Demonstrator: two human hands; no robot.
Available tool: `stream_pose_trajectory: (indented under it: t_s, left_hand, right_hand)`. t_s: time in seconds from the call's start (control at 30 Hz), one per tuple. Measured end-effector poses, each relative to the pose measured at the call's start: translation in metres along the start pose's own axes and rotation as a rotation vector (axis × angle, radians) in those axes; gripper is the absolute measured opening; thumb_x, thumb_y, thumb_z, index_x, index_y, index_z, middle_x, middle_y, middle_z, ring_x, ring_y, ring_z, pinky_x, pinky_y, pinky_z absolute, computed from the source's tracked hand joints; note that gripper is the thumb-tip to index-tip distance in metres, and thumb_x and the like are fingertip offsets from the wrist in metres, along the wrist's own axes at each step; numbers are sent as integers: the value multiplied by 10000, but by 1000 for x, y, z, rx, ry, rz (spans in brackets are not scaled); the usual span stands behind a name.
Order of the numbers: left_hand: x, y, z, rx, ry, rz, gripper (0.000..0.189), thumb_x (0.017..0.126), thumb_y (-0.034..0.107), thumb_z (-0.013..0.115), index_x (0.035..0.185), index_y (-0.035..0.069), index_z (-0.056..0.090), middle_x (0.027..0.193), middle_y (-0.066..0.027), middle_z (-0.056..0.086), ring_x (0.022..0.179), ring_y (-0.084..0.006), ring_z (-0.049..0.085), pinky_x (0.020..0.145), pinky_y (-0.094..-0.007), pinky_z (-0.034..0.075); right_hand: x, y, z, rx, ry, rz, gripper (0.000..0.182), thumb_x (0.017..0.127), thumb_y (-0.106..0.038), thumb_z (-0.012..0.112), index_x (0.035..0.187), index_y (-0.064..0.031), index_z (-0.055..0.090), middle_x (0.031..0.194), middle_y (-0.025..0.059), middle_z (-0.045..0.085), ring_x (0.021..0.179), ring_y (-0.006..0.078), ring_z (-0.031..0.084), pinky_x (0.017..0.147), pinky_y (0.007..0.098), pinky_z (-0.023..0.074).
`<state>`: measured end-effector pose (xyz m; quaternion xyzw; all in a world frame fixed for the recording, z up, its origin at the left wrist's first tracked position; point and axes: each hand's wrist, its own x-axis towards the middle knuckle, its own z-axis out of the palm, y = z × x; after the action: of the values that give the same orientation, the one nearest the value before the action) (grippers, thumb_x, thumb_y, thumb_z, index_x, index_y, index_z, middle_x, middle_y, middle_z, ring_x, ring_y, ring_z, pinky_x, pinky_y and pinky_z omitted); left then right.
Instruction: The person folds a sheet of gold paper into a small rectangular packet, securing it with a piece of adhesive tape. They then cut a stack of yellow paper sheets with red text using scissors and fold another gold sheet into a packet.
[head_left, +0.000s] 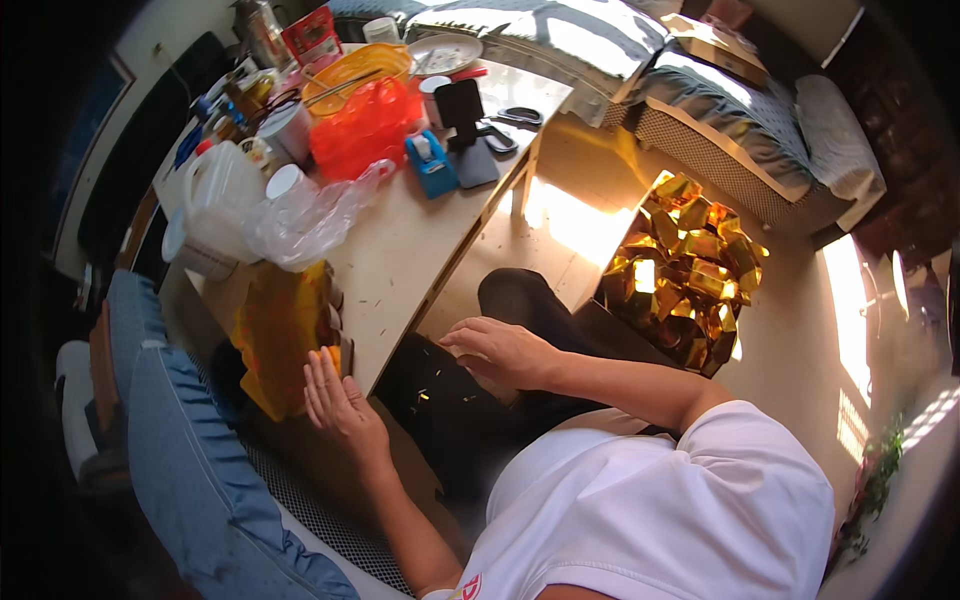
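Note:
My left hand (345, 412) is held flat with its fingers extended, beside a small orange item (335, 361) at the near table edge; contact is unclear. Just left of it, a stack of shiny gold-yellow foil sheets (281, 337) hangs over the edge. My right hand (502, 351) hovers over my dark-trousered lap, fingers loosely bent, with nothing visible in it. Small gold scraps (424, 396) lie on the dark cloth below. To the right, a box (626, 334) on the floor is heaped with folded gold foil pieces (697, 277).
On the table (382, 277) stand a plastic jug (225, 195), a clear bag (307, 225), a red bag (360, 127), an orange basket (360, 67), a blue tape dispenser (432, 165), a phone stand (474, 161) and scissors (499, 139). A blue cushioned seat (195, 465) is at left.

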<state>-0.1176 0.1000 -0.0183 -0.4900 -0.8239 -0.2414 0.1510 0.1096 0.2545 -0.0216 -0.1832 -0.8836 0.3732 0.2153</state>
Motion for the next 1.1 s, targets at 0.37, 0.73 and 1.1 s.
stream_pose_trajectory:
  t_s: [0.37, 0.73, 1.1]
  left_hand:
    - [4, -9, 1, 54, 76, 5, 357, 1008, 280, 574, 1285, 72, 663, 1325, -113, 648, 1216, -303, 607, 1042, -422, 427]
    - [20, -1, -27, -181, -77, -212, 353, 930, 273, 669, 1226, 84, 696, 1236, -145, 682, 1173, -296, 646, 951, -385, 511]
    - [21, -1, -34, -187, -87, -214, 341, 952, 326, 629, 1209, 115, 704, 1189, -98, 711, 1096, -291, 677, 930, -378, 522]
  right_hand:
    - [-177, 70, -60, 188, 487, 728, 176, 917, -108, 646, 1075, -38, 676, 973, 112, 659, 879, 225, 653, 812, 320, 521]
    - [-182, 52, -35, -183, 274, 523, 314, 921, -248, 666, 1155, -45, 613, 1114, 158, 636, 1111, 349, 586, 941, 432, 489]
    - [-190, 14, -48, -109, 366, 525, 243, 885, -152, 697, 1056, -48, 559, 1002, 128, 586, 990, 323, 595, 855, 415, 491]
